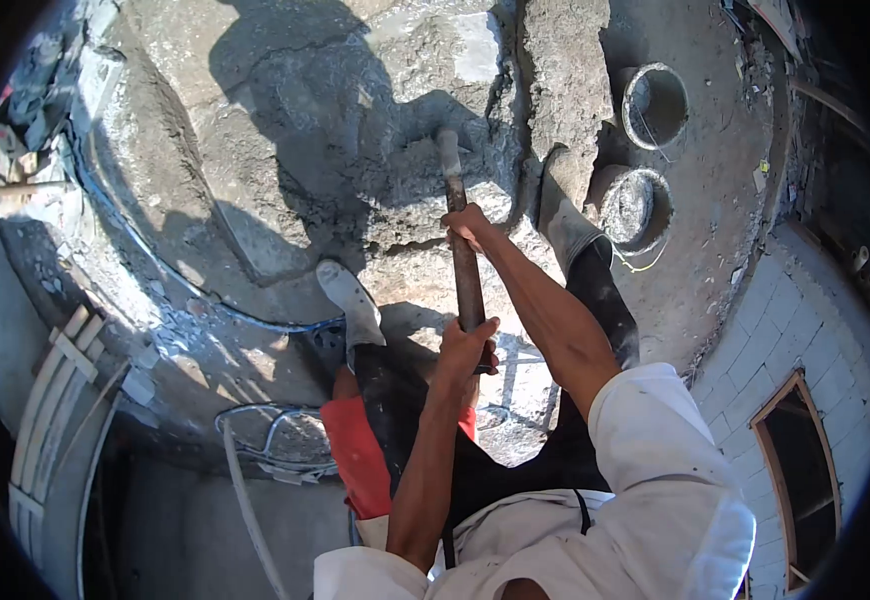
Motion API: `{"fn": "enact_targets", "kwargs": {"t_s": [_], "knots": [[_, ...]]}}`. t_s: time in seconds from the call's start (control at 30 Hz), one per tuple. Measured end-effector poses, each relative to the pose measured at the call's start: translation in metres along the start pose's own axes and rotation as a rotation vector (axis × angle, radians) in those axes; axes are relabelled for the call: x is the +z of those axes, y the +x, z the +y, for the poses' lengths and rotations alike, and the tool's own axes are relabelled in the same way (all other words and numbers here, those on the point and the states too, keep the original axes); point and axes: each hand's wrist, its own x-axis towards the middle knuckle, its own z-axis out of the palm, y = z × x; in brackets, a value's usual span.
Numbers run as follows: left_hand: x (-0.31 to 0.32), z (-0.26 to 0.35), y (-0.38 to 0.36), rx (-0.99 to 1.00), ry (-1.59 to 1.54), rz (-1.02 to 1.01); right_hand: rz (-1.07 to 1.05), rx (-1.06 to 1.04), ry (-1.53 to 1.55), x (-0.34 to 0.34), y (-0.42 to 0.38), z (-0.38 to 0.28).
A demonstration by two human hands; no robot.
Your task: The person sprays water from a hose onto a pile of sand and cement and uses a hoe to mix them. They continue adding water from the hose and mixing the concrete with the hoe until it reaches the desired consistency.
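Both of my hands grip one long dark handle that points away from my body. My right hand is wrapped round it farther out, and my left hand closes round its near end. At its far end a pale, grey-coated tool head touches the rough grey wet mix. Shadows lie over much of the mix, so the shape of the tool head is hard to make out.
My boots stand at the left and right. Two round buckets sit at the right. Blue hose curves along the left. Red cloth shows beside my leg. A block wall and stacked boards flank the area.
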Motion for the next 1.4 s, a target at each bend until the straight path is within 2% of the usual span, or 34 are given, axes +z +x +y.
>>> {"fn": "enact_targets", "kwargs": {"t_s": [0.07, 0.17, 0.27, 0.4, 0.47, 0.53, 0.57, 0.6, 0.67, 0.73, 0.8, 0.87, 0.9, 1.0, 1.03, 1.07, 1.13, 1.2, 1.27, 1.37, 1.4], "knots": [[0.013, 0.014, -0.024, -0.010, -0.162, -0.058, -0.011, 0.121, 0.095, -0.010, -0.019, -0.012], [0.043, 0.031, -0.058, 0.025, -0.126, -0.160, -0.177, 0.028, 0.218, -0.049, -0.036, -0.015], [0.092, 0.031, -0.099, 0.056, -0.052, -0.238, -0.266, -0.029, 0.221, -0.101, -0.094, -0.033], [0.163, 0.011, -0.161, 0.069, 0.021, -0.367, -0.214, -0.129, 0.275, -0.174, -0.189, -0.040], [0.184, -0.010, -0.181, 0.047, 0.099, -0.473, -0.259, -0.176, 0.460, -0.210, -0.224, -0.026], [0.193, -0.038, -0.196, 0.048, 0.201, -0.514, -0.113, -0.198, 0.485, -0.236, -0.261, -0.010], [0.191, -0.050, -0.202, 0.116, 0.313, -0.519, -0.050, -0.240, 0.547, -0.243, -0.277, 0.000], [0.185, -0.060, -0.207, 0.222, 0.292, -0.536, -0.019, -0.267, 0.603, -0.246, -0.299, 0.005], [0.159, -0.056, -0.214, 0.046, 0.557, -0.522, 0.178, -0.347, 0.708, -0.238, -0.314, 0.029], [0.118, -0.063, -0.191, 0.336, 1.088, -0.343, 0.350, -0.348, 0.829, -0.218, -0.313, 0.048], [0.092, -0.051, -0.164, 0.416, 1.465, -0.132, 0.479, -0.412, 0.990, -0.194, -0.286, 0.072], [0.058, -0.051, -0.105, 0.431, 1.584, -0.056, 0.496, -0.353, 1.140, -0.183, -0.245, 0.089], [0.053, -0.051, -0.073, 0.458, 1.614, -0.040, 0.542, -0.257, 1.185, -0.184, -0.221, 0.095], [0.044, -0.054, 0.025, 0.608, 1.595, -0.066, 0.528, -0.211, 1.298, -0.203, -0.155, 0.118], [0.051, -0.056, 0.049, 0.663, 1.603, -0.077, 0.554, -0.328, 1.289, -0.210, -0.141, 0.125], [0.047, -0.067, 0.058, 0.679, 1.622, -0.101, 0.573, -0.300, 1.263, -0.212, -0.133, 0.139], [0.044, -0.072, 0.075, 0.726, 1.552, -0.159, 0.716, -0.210, 1.248, -0.218, -0.147, 0.124], [0.030, -0.084, 0.066, 0.752, 1.510, -0.152, 0.724, -0.320, 1.139, -0.206, -0.176, 0.109], [0.014, -0.095, 0.022, 0.723, 1.442, -0.119, 0.692, -0.304, 1.051, -0.185, -0.208, 0.090], [0.009, -0.099, -0.044, 0.612, 1.271, 0.035, 0.492, -0.371, 0.862, -0.144, -0.228, 0.059], [0.005, -0.097, -0.062, 0.584, 1.192, 0.069, 0.366, -0.444, 0.772, -0.134, -0.216, 0.052]]}}
